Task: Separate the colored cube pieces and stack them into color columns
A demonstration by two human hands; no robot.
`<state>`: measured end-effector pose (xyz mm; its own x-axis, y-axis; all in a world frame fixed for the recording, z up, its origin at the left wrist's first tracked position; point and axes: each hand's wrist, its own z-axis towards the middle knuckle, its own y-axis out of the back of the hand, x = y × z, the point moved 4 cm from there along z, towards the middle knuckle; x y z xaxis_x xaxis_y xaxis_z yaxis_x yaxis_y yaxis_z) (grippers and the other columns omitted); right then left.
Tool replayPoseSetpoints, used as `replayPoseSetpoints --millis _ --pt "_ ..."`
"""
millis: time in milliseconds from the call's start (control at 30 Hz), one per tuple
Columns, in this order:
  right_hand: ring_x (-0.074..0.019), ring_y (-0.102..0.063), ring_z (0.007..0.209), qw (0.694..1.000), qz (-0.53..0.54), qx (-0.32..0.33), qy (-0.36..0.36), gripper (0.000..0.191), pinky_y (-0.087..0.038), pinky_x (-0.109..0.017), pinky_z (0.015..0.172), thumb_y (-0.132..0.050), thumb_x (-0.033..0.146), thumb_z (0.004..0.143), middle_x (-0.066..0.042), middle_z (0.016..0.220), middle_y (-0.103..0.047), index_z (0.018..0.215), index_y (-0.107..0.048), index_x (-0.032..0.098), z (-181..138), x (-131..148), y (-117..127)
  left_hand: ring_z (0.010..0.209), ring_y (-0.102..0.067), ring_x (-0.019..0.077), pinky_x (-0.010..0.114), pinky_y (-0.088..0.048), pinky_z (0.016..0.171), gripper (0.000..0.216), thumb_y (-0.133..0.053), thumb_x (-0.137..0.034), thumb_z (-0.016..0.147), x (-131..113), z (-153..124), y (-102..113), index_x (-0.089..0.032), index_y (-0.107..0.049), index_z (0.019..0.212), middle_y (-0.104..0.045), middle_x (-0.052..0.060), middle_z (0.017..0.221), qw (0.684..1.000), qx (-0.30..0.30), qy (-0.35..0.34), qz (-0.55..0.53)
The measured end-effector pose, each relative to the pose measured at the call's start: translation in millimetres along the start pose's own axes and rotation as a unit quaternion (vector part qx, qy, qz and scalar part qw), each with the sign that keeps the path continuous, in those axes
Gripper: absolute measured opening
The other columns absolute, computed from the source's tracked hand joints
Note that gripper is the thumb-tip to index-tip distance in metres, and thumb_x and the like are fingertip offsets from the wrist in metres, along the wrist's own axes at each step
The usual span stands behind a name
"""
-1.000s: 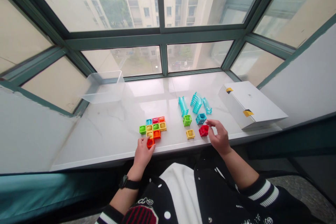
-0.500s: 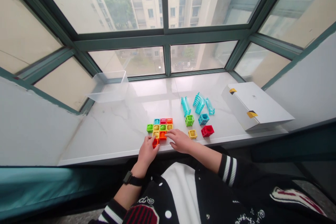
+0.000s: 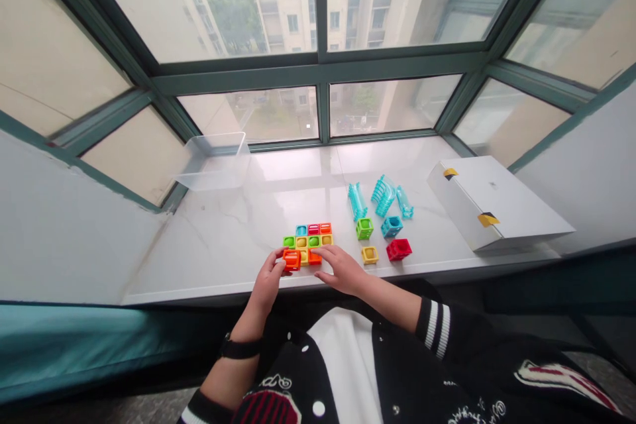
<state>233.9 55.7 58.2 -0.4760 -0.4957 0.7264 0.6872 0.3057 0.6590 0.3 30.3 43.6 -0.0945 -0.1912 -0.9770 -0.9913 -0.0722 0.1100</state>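
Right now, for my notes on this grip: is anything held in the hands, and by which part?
The left hand holds an orange square block by its left side. The right hand reaches a second orange block, but no clear hold shows.

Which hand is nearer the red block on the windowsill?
Right. The right hand is to the left of the red block, not touching it. The left hand is farther left, gripping the orange block.

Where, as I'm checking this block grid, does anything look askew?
The orange block at the grid's lower left, under the left hand, sits slightly skewed and out of line with the neighbouring yellow block, unlike the neat rows above it.
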Motion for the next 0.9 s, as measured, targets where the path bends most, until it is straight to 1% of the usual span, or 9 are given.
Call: replayPoseSetpoints --millis 67,133,233,300,467,600,733,833,900 --pt "-0.0322 -0.061 0.135 0.997 0.066 -0.025 -0.002 0.067 -0.052 -0.055 0.116 -0.080 0.035 0.092 -0.014 0.146 -0.064 0.154 -0.053 0.028 0.9 8.2 7.0 0.119 -0.070 0.0295 0.046 -0.061 0.096 0.049 -0.061 -0.046 0.098 -11.5 -3.2 -10.7 -0.022 -0.062 0.140 -0.067 0.013 0.143 0.995 0.015 -0.016 -0.102" --pt "-0.0313 -0.063 0.132 0.990 0.134 -0.040 -0.014 0.071 -0.056 -0.054 0.110 -0.080 0.040 0.093 -0.014 0.146 -0.063 0.156 -0.050 0.029 1.2 13.6 11.1 0.125 -0.069 0.0300 0.048 -0.059 0.104 0.047 -0.065 -0.044 0.098 -24.6 -7.5 -23.5 -0.024 -0.062 0.140 -0.067 0.012 0.144 0.989 0.034 -0.041 -0.140" --pt "-0.0292 -0.067 0.126 0.972 0.222 -0.062 -0.038 0.070 -0.063 -0.048 0.099 -0.079 0.045 0.093 -0.014 0.143 -0.064 0.154 -0.050 0.029 -0.2 16.0 15.6 0.128 -0.069 0.0302 0.050 -0.055 0.112 0.045 -0.071 -0.041 0.097 -43.4 -13.6 -41.8 -0.025 -0.062 0.138 -0.065 0.012 0.147 0.983 0.078 -0.083 -0.145" --pt "-0.0278 -0.070 0.121 0.962 0.257 -0.078 -0.047 0.068 -0.064 -0.045 0.095 -0.079 0.046 0.092 -0.014 0.139 -0.067 0.152 -0.052 0.028 -2.6 16.1 20.0 0.129 -0.069 0.0306 0.050 -0.055 0.113 0.044 -0.074 -0.040 0.096 -51.8 -16.1 -51.6 -0.026 -0.062 0.135 -0.065 0.012 0.148 0.978 0.107 -0.101 -0.146" --pt "-0.0248 -0.074 0.109 0.956 0.261 -0.124 -0.052 0.057 -0.064 -0.042 0.092 -0.078 0.036 0.091 -0.010 0.127 -0.074 0.144 -0.060 0.026 -10.5 15.5 35.8 0.128 -0.070 0.0302 0.050 -0.057 0.112 0.041 -0.079 -0.038 0.094 -50.9 -16.8 -68.1 -0.026 -0.061 0.128 -0.072 0.011 0.134 0.973 0.146 -0.095 -0.152" --pt "-0.0245 -0.073 0.112 0.965 0.222 -0.137 -0.022 0.054 -0.063 -0.042 0.094 -0.075 0.026 0.089 -0.009 0.131 -0.073 0.142 -0.063 0.027 -15.5 18.2 48.3 0.126 -0.071 0.0309 0.051 -0.060 0.108 0.055 -0.082 -0.039 0.091 -44.9 -18.1 -72.3 -0.028 -0.056 0.138 -0.067 0.011 0.138 0.978 0.137 -0.097 -0.125" --pt "-0.0256 -0.071 0.116 0.964 0.234 -0.127 -0.003 0.059 -0.061 -0.045 0.100 -0.076 0.026 0.089 -0.009 0.132 -0.072 0.146 -0.060 0.029 -17.4 20.1 54.0 0.127 -0.071 0.0318 0.052 -0.059 0.110 0.063 -0.084 -0.037 0.089 -47.7 -23.4 -74.1 -0.028 -0.055 0.144 -0.066 0.013 0.141 0.979 0.139 -0.137 -0.059" --pt "-0.0278 -0.069 0.123 0.946 0.301 -0.108 -0.045 0.071 -0.061 -0.047 0.103 -0.083 0.036 0.088 -0.011 0.139 -0.068 0.152 -0.053 0.029 -17.3 17.8 48.5 0.127 -0.070 0.0311 0.051 -0.060 0.108 0.060 -0.083 -0.035 0.091 -54.7 -26.1 -71.2 -0.028 -0.056 0.143 -0.065 0.014 0.143 0.975 0.071 -0.212 0.003" --pt "-0.0291 -0.069 0.125 0.933 0.344 -0.082 -0.061 0.081 -0.060 -0.048 0.105 -0.088 0.042 0.085 -0.012 0.143 -0.066 0.155 -0.050 0.029 -17.4 18.8 41.8 0.124 -0.070 0.0301 0.050 -0.061 0.106 0.057 -0.082 -0.034 0.091 -60.6 -27.7 -71.1 -0.028 -0.057 0.143 -0.065 0.013 0.139 0.958 0.022 -0.278 0.065"
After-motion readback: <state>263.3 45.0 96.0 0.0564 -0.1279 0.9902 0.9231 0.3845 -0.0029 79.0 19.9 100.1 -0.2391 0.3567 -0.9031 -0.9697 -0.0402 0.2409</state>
